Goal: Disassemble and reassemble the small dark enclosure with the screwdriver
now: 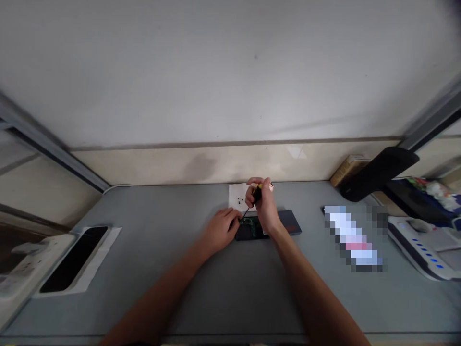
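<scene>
Your right hand (264, 204) is closed around the handle of a small screwdriver (252, 201), fingers curled tight, with the thin shaft slanting down and to the left so that its tip meets the small black device (250, 229) lying near the middle of the grey tabletop (223, 288). Holding the tool high on the handle and tilted like that looks like a way to keep the tip seated while leaving you a sightline past your knuckles onto the green board showing inside the case.

Your left hand (221, 229) lies flat beside the device, fingers bent down against its left end and touching it; it grips nothing, and seems to be there to pin the case against twisting under the tool.

Just behind the device sits a white square of paper (237, 196) with a few tiny dark specks on it, probably screws, kept on a pale ground within easy reach where they will not roll off or get lost. A dark flat slab (290, 222) lies touching or just beside the device on its right; I cannot tell whether it is the cover.

Well apart on the left rests a phone (74, 259) on a white sheet, and on the far right a white unit with blue lights (421, 245), both clear of your elbows
</scene>
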`<state>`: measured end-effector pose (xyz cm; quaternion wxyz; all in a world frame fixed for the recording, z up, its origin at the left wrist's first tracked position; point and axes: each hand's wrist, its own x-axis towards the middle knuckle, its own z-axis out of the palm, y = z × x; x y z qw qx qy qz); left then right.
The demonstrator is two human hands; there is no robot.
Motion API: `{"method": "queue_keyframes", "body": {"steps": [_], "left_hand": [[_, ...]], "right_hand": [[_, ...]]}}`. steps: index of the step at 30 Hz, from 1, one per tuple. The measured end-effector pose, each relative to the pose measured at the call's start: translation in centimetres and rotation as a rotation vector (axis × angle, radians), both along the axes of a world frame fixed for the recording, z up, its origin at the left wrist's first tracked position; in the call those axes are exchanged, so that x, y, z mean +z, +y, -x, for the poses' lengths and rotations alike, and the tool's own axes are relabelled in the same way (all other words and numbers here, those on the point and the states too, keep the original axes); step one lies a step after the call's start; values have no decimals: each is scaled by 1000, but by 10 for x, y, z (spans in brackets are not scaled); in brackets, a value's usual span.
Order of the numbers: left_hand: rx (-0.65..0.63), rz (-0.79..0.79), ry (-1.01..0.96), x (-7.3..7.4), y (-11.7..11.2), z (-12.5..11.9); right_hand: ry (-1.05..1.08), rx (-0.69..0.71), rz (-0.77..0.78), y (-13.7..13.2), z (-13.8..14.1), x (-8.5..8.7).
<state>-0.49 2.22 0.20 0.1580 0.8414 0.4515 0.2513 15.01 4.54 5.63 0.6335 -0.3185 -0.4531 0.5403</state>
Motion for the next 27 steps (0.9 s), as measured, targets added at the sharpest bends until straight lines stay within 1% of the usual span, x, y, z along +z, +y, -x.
{"method": "queue_keyframes", "body": {"steps": [2, 6, 9, 12, 16, 18, 20, 23, 25, 27], "left_hand": [[-2, -4, 0, 0, 0, 0], [-2, -26, 0, 0, 0, 0], [-6, -19, 9, 0, 0, 0], [-5, -9, 14, 0, 1, 0], [5, -15, 21, 0, 1, -1], [11, -22, 25, -1, 1, 0], [9, -22, 23, -1, 1, 0], [-5, -12, 9, 0, 1, 0], [-13, -11, -4, 3, 1, 0], [-23, -14, -16, 6, 1, 0]], "right_hand": [[57, 14, -4, 0, 1, 0], [110, -26, 8, 0, -1, -2], [51, -50, 49, 1, -3, -3], [-30, -97, 20, 2, -3, -3], [51, 5, -15, 1, -2, 0], [26, 18, -21, -1, -2, 1], [-49, -21, -35, -1, -3, 0], [-165, -121, -56, -1, -5, -5], [-260, -217, -121, -1, -5, -10], [-380, -301, -226, -2, -5, -13]]}}
